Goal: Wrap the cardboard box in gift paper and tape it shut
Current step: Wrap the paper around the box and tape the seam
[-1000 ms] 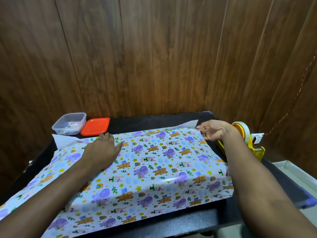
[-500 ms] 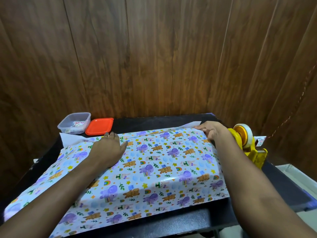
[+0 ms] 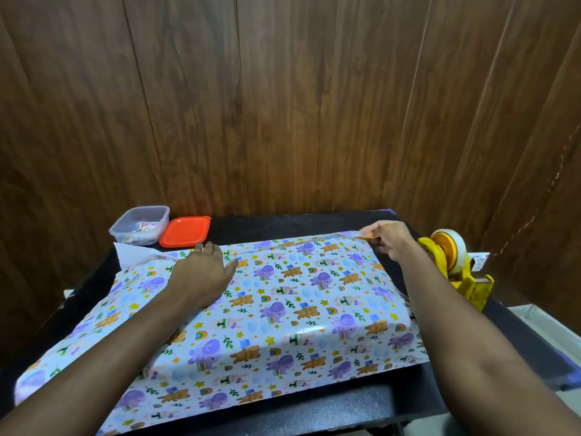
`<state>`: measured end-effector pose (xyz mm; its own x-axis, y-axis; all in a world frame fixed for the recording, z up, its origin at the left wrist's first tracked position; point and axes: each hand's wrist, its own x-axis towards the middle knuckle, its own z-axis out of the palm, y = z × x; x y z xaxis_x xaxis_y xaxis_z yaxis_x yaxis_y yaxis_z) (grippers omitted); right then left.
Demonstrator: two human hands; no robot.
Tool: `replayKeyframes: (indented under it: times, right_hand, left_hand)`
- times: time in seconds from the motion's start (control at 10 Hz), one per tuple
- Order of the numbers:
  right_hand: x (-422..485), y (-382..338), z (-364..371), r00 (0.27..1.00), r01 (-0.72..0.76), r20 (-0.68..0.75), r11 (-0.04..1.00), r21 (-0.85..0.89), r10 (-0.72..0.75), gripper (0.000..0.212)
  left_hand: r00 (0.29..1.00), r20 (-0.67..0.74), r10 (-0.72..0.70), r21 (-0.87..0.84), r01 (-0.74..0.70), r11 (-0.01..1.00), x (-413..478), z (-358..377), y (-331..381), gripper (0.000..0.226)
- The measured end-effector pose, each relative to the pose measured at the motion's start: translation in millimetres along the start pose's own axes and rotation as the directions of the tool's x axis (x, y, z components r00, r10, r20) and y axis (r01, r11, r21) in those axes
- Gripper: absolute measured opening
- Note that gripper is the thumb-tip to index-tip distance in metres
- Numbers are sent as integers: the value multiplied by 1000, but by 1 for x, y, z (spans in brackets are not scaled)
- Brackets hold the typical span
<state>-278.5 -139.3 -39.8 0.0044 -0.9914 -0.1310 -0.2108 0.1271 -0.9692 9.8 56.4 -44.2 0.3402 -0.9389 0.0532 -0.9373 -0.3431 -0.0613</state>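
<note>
Gift paper (image 3: 283, 309) printed with purple elephants, bears and rainbows lies draped over the cardboard box, which is hidden under it; only its raised flat shape shows. My left hand (image 3: 204, 272) lies flat with straight fingers on the paper's far left part and presses it down. My right hand (image 3: 386, 239) is at the paper's far right corner and pinches the paper's edge between thumb and fingers. A white underside corner of the paper (image 3: 132, 253) sticks out at the far left. A yellow tape dispenser (image 3: 452, 265) with a roll of tape stands just right of my right hand.
A clear plastic tub (image 3: 140, 225) with small items and its orange lid (image 3: 185, 231) sit at the far left of the black table (image 3: 283, 225). Wooden wall panels rise close behind. The paper hangs over the table's near left edge.
My right hand moved from resting near the far right corner to pinching the paper's edge there. The left hand stays pressed on the paper. The view shifted slightly.
</note>
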Motion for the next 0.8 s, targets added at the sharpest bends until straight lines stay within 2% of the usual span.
replayKeyframes:
  times: [0.1, 0.3, 0.4, 0.6, 0.7, 0.8]
  right_hand:
    - [3, 9, -12, 999, -35, 18, 993, 111, 34, 35]
    - [4, -17, -1, 999, -45, 22, 998, -42, 46, 17]
    - [8, -29, 15, 993, -114, -35, 976, -187, 109, 41]
    - [16, -39, 19, 957, -289, -70, 902, -320, 282, 47]
    - [23, -32, 14, 940, -338, -56, 897, -284, 337, 47]
    - [31, -18, 8, 921, -362, 71, 908, -210, 383, 38]
  left_hand:
    - [1000, -3, -2, 9, 2, 1000, 0, 0, 1, 65]
    - [1000, 11, -9, 24, 9, 1000, 0, -2, 3, 65]
    - [1000, 15, -12, 16, 12, 1000, 0, -2, 3, 65]
    - [1000, 6, -15, 11, 15, 1000, 1, 0, 2, 65]
    - [1000, 7, -19, 21, 18, 1000, 1, 1, 2, 66]
    - [1000, 5, -17, 20, 17, 1000, 1, 0, 2, 66]
